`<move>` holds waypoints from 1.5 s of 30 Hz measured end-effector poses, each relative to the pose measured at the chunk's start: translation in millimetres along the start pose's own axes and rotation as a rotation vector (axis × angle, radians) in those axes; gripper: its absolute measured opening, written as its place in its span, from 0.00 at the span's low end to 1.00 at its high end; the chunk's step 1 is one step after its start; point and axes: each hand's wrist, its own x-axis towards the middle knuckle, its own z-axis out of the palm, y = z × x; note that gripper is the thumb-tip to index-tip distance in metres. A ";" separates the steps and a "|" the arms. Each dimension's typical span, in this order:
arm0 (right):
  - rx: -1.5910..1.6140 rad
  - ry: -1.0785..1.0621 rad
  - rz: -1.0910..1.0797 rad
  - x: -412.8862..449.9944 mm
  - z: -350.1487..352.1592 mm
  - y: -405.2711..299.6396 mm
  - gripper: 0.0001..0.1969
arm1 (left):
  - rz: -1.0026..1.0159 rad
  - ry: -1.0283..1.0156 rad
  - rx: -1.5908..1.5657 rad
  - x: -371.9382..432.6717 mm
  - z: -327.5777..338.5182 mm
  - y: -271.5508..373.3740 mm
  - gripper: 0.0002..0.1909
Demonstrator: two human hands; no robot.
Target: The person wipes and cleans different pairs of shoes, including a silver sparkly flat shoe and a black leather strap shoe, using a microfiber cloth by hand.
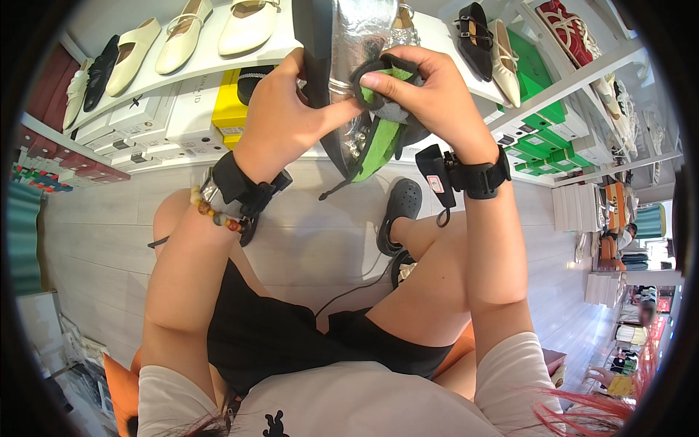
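Both my hands are raised in front of a white shoe shelf. My left hand (295,117) grips a silver metallic sandal (357,33) with a thick dark sole, its thumb across the silver strap. A bunched grey and green cloth (385,139) is in my right hand (431,87), pressed between thumb and fingers against the right side of the sandal. Part of the cloth hangs below the hand. The fingertips behind the sandal and the cloth are hidden.
Cream flat shoes (185,43) line the shelf at left, above white shoeboxes (191,109) and a yellow box (229,112). Black and cream shoes (505,60) stand at right, near green boxes (538,145). A thin cable (349,295) crosses the floor between my legs.
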 end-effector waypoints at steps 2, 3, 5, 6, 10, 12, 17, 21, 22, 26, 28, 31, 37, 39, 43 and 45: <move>0.013 -0.004 0.024 -0.3 0.0 2.1 0.16 | -0.007 0.027 -0.057 0.5 1.5 -1.2 0.26; 0.026 -0.008 0.047 -0.3 0.1 3.5 0.16 | -0.003 0.024 -0.056 0.6 1.8 -2.1 0.26; 0.005 -0.005 0.024 -0.6 -0.5 7.8 0.17 | 0.002 0.021 -0.055 0.7 0.9 -1.7 0.26; -0.016 -0.003 0.001 -0.4 0.1 7.5 0.18 | 0.005 0.013 -0.020 0.3 -0.7 -0.7 0.26; -0.120 -0.094 -0.089 -1.4 0.3 3.0 0.18 | 0.020 0.011 0.000 0.3 -0.5 -2.5 0.25; -0.118 -0.071 -0.049 -1.9 1.5 1.4 0.17 | 0.005 0.010 -0.020 0.8 0.0 -5.7 0.25; -0.133 0.095 0.027 -1.1 4.0 -6.1 0.16 | -0.021 -0.026 -0.021 -0.6 -0.4 -4.0 0.27; -0.077 0.106 -0.011 -1.3 4.2 -3.0 0.15 | -0.012 -0.050 -0.009 -0.6 0.1 -7.4 0.28; -0.079 0.114 -0.036 -1.0 7.0 -0.2 0.15 | 0.004 -0.051 0.020 -0.3 -0.1 -7.9 0.28; -0.111 0.172 -0.051 0.5 5.5 3.9 0.16 | -0.128 -0.073 -0.131 1.4 -2.6 4.3 0.27; -0.108 0.208 -0.029 1.3 4.8 3.9 0.16 | -0.137 -0.064 -0.207 1.3 -2.8 3.0 0.27; -0.069 0.123 0.022 -1.1 2.6 -1.8 0.14 | -0.141 -0.059 -0.278 2.0 -4.6 1.2 0.27; -0.079 0.044 -0.026 -0.8 -4.5 1.7 0.12 | -0.189 -0.034 -0.285 2.5 -9.3 2.4 0.27; -0.055 0.045 -0.052 -1.2 -7.5 2.2 0.13 | -0.196 -0.024 -0.321 1.4 -8.2 6.4 0.26; -0.049 0.008 -0.075 -2.6 -9.4 1.9 0.15 | -0.215 0.039 -0.245 3.6 -11.1 18.4 0.24; 0.052 0.015 -0.085 -3.5 -0.7 6.1 0.20 | -0.308 0.052 -0.339 5.0 -13.9 21.9 0.23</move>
